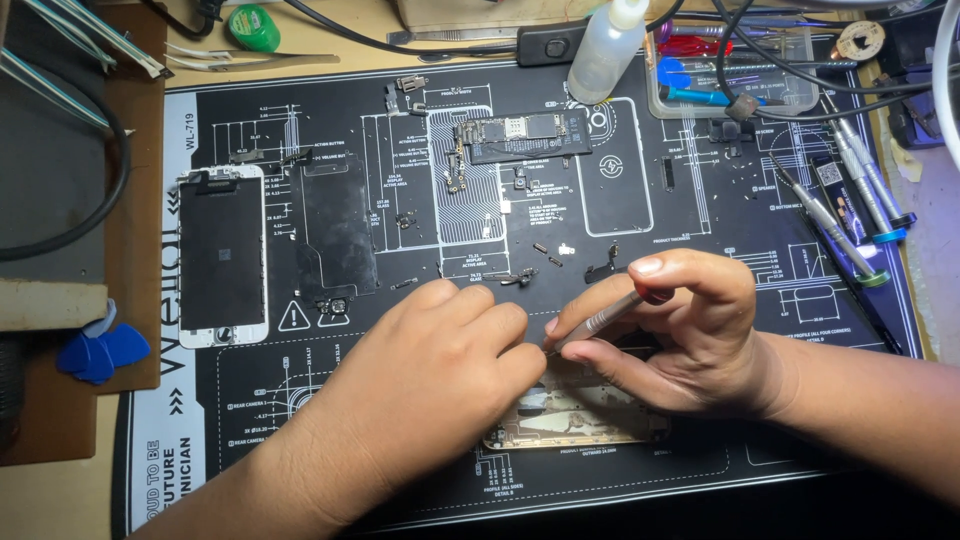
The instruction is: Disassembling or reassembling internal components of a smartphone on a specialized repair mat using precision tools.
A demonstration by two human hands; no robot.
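Head view: the phone shell point(575, 415) lies stripped at lower centre; screen point(221, 255), shield plate point(337, 235) and logic board point(520, 135) are already laid out above. The right hand point(680, 335) is clamped on a screwdriver point(600, 320), the left hand point(440, 370) presses flat, fingers together, probably on remaining screws.

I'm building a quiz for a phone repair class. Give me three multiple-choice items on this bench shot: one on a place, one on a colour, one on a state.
1. Where does the detached phone screen lie?
A. left side of the mat
B. inside the clear tray
C. under the bottle

2. What colour are the picks off the mat's left edge?
A. red
B. blue
C. yellow

3. What is the right hand doing?
A. resting flat and empty
B. gripping a screwdriver
C. lifting the bottle

Answers: 1 A, it sits on the mat at left. 2 B, they are plainly blue. 3 B, fingers close round the tool above the open phone.
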